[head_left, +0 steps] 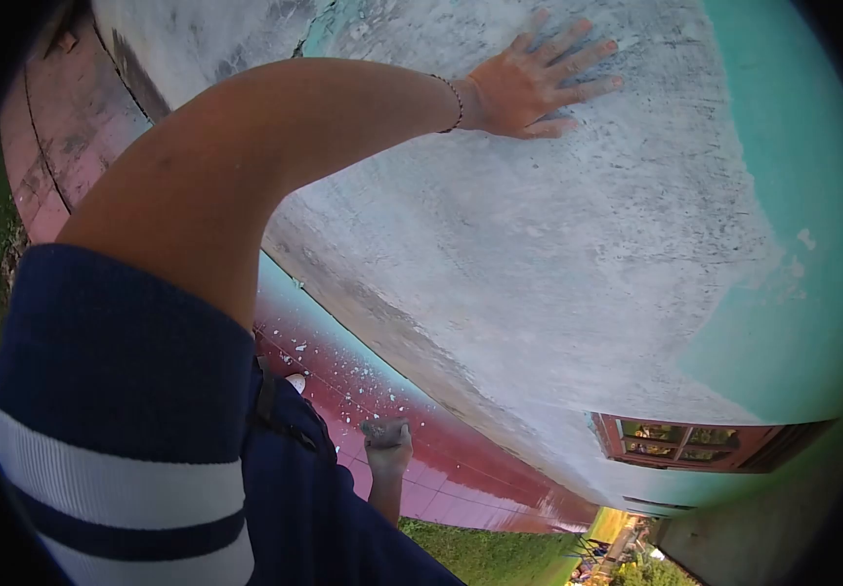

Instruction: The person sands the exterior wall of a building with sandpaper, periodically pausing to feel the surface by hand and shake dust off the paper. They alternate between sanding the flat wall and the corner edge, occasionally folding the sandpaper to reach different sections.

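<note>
A large outdoor wall (558, 254) fills most of the view, tilted by the lens so that it runs from the upper left down to the lower right. Its middle is a rough, scraped grey-white patch, while turquoise paint (793, 195) remains along the right side and in a thin strip at the wall's foot. Below the wall lies a glossy dark red tiled floor (441, 469), sprinkled with small white flakes (363, 376) close to the wall base. A band of the same reddish surface shows at the upper left. At the lower right a wooden window frame (680, 441) sits in the wall, and green grass (480, 552) borders the floor beyond it.

The person's left arm, in a dark blue sleeve (119, 430) with white stripes, stretches up across the view. The left hand (534, 83) lies flat against the scraped part of the wall, fingers spread wide and pointing toward the upper right, grip fully open and holding nothing. A thin dark bracelet (455, 103) circles the wrist.

The right hand (388, 447) hangs low over the red floor, its grip closed around a small grey lump (382, 428). What the lump is, and which way its long axis runs, cannot be told.
</note>
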### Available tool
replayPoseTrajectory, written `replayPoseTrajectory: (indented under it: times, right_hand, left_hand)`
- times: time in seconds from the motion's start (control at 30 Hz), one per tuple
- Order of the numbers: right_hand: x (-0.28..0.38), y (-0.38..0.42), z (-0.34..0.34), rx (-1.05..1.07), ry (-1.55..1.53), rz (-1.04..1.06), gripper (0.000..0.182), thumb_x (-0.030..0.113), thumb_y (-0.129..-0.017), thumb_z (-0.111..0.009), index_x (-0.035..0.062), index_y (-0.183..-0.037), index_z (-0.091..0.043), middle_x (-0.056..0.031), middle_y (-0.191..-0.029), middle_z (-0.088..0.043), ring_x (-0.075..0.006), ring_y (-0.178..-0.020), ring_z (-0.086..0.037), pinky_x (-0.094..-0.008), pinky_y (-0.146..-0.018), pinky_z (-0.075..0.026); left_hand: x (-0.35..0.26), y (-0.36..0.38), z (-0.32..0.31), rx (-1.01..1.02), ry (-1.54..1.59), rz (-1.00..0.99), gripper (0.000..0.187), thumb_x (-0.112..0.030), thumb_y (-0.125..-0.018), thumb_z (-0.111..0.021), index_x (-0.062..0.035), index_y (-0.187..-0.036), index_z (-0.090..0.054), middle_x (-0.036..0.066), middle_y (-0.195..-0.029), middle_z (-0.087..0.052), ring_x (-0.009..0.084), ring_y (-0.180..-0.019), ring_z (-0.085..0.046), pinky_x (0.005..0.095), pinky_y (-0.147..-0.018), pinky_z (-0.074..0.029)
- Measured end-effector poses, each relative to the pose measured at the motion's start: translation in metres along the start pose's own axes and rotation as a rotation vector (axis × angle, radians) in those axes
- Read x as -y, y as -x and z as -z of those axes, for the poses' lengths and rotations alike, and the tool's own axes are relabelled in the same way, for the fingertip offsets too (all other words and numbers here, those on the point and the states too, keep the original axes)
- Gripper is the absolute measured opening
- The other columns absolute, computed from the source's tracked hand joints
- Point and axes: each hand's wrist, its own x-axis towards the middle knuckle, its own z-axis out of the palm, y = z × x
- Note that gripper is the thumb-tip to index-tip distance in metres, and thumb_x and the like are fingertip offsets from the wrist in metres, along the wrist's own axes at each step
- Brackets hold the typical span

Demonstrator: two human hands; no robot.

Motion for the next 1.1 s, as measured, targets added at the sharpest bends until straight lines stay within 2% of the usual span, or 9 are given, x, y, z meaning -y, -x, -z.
replayPoseTrajectory:
  times: [0.27,0.47,0.6,0.67,0.77,0.83,0.93,1.03,1.1]
  right_hand:
    - [0.025,-0.018,-0.019,-0.342,0.152,-0.076,0.013,0.03,-0.1,-0.056,0.0185,-0.101,-0.06,-0.0016,-0.09,-0.062,-0.0247,-0.087,-0.063,-0.0524,-0.086,-0.053]
    - [0.017,-0.047,0.01,-0.275,0.049,0.058,0.017,0.029,-0.101,-0.054,0.0191,-0.112,-0.063,-0.0046,-0.109,-0.066,-0.0297,-0.099,-0.065,-0.0638,-0.094,-0.05]
    - [0.005,-0.037,0.015,-0.353,-0.059,0.09,0.015,0.029,-0.1,-0.054,0.0205,-0.109,-0.062,-0.0033,-0.101,-0.066,-0.0307,-0.097,-0.066,-0.0633,-0.09,-0.052]
    - [0.001,-0.022,0.006,-0.365,-0.057,0.103,0.013,0.031,-0.098,-0.056,0.0195,-0.096,-0.059,-0.002,-0.085,-0.061,-0.0283,-0.083,-0.063,-0.0575,-0.08,-0.054]
    - [-0.007,-0.01,0.02,-0.185,-0.141,0.23,0.027,0.036,-0.096,-0.057,0.0165,-0.079,-0.048,-0.0018,-0.068,-0.046,-0.0231,-0.062,-0.048,-0.047,-0.064,-0.047]
    - [-0.006,-0.008,0.019,-0.246,-0.195,0.272,0.031,0.038,-0.096,-0.056,0.0161,-0.076,-0.046,-0.0014,-0.065,-0.042,-0.0221,-0.057,-0.043,-0.0442,-0.061,-0.045]
    - [0.002,-0.013,0.025,-0.247,-0.184,0.316,0.032,0.039,-0.097,-0.055,0.0163,-0.076,-0.047,-0.0008,-0.064,-0.043,-0.0224,-0.056,-0.044,-0.0433,-0.059,-0.045]
    - [0.008,-0.03,0.03,-0.317,-0.244,0.335,0.029,0.038,-0.099,-0.054,0.0164,-0.081,-0.051,-0.0018,-0.07,-0.049,-0.0233,-0.061,-0.049,-0.0442,-0.062,-0.047]
    - [0.016,-0.04,0.008,-0.417,-0.274,0.327,0.023,0.038,-0.1,-0.054,0.0169,-0.09,-0.055,-0.0032,-0.079,-0.055,-0.0243,-0.07,-0.054,-0.0459,-0.068,-0.05]
  left_hand:
    - [0.049,-0.019,0.056,0.303,-0.018,-0.36,0.082,-0.05,-0.096,-0.062,-0.0314,-0.163,-0.019,0.0,-0.171,-0.011,0.0228,-0.158,-0.01,0.0522,-0.13,-0.006]
    - [0.058,-0.035,0.06,0.252,-0.075,-0.349,0.064,-0.044,-0.101,-0.054,-0.032,-0.16,-0.031,-0.002,-0.169,-0.022,0.024,-0.157,-0.016,0.0535,-0.129,-0.007]
    - [0.079,-0.09,0.057,-0.11,-0.129,-0.048,0.062,-0.042,-0.105,-0.046,-0.0222,-0.161,-0.03,0.006,-0.169,-0.022,0.0326,-0.156,-0.017,0.0574,-0.125,-0.01]
    - [0.09,-0.108,0.047,-0.389,-0.046,0.269,0.067,-0.041,-0.105,-0.045,-0.0061,-0.16,-0.03,0.018,-0.167,-0.024,0.0438,-0.154,-0.018,0.0608,-0.121,-0.014]
    - [0.067,-0.079,0.02,-0.491,-0.086,0.324,0.072,-0.044,-0.103,-0.049,-0.0008,-0.158,-0.031,0.025,-0.165,-0.024,0.0489,-0.152,-0.016,0.0622,-0.121,-0.013]
    - [0.044,-0.046,0.036,-0.079,-0.094,-0.074,0.077,-0.043,-0.101,-0.052,0.0036,-0.157,-0.028,0.031,-0.164,-0.021,0.0541,-0.151,-0.014,0.0648,-0.12,-0.011]
    - [0.083,-0.064,0.057,0.191,-0.201,-0.331,0.078,-0.042,-0.101,-0.053,0.0062,-0.157,-0.027,0.037,-0.162,-0.018,0.0588,-0.15,-0.011,0.067,-0.119,-0.01]
    - [0.069,-0.101,0.044,-0.306,-0.122,0.224,0.078,-0.047,-0.101,-0.054,0.0018,-0.157,-0.03,0.029,-0.164,-0.022,0.0513,-0.152,-0.015,0.0644,-0.121,-0.012]
    - [0.022,-0.103,0.045,-0.145,-0.113,0.045,0.077,-0.048,-0.101,-0.052,0.0026,-0.156,-0.032,0.027,-0.164,-0.026,0.0463,-0.153,-0.021,0.064,-0.12,-0.016]
